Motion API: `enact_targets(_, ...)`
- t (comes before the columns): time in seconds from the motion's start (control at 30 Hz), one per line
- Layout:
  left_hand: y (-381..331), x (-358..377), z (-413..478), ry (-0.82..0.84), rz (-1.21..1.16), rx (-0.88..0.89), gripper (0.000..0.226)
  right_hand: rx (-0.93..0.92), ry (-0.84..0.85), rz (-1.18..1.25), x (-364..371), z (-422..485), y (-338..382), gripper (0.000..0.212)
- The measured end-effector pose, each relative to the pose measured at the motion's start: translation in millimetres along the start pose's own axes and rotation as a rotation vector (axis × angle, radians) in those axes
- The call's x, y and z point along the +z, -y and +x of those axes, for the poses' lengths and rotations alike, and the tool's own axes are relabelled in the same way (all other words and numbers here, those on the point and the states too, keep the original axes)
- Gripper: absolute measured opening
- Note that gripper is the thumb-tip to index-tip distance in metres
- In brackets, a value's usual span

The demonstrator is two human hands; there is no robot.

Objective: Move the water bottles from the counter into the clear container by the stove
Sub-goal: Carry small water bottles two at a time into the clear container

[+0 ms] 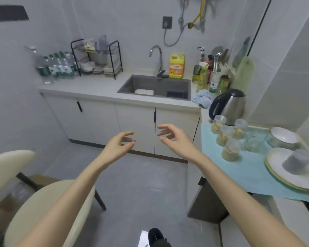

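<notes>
The tabletop [96, 86] lies ahead of the left grip [120, 142] and right grip [171, 138], well apart from both. A chair [48, 202] sits below the left grip, crowding the way. The water bottles [59, 67] stand bunched on the tabletop far up-left of that grip, beside a dish rack [96, 57]. None looks moved, so the whole job remains. Both grips have fingers apart, loosely curled, holding nothing.

Water bottles [58, 67] at 10 o'clock: motion-blurred, so count and labels are unreadable. Rack [96, 57] just beside them, contents smeared, can't name them. Bottle cluster [210, 72] at 1 o'clock overlaps itself, back ones hidden. Clear glassware [253, 141] at 3 o'clock too blurry to tell its shape. Plates [275, 164] cut by the right edge; chair [43, 202] cut at left and bottom. Shoe [156, 237] at 6 o'clock is cut off too.
</notes>
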State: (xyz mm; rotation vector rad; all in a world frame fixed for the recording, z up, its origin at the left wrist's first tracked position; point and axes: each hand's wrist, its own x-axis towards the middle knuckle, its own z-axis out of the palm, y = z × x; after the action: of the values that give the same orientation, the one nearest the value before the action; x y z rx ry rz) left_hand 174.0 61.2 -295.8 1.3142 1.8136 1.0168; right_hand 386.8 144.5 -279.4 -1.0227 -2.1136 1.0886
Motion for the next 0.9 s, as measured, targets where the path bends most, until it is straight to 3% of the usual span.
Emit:
enact_targets(0.3, 12, -85, 118, -0.232, -0.073, -0.144, 0.036, -0.104, 0.309, -0.018, 37, 201, 1, 0.033)
enact_targets(0.47, 29, -127, 161, -0.336, -0.131, -0.209, 0.035, -0.163, 0.394, 0.002, 66, 278, 14, 0.033)
enact_targets(0.9, 117, -286, 333, -0.443, -0.150, -0.273, 0.037, -0.207, 0.457, 0.024, 187, 520, 38, 0.035)
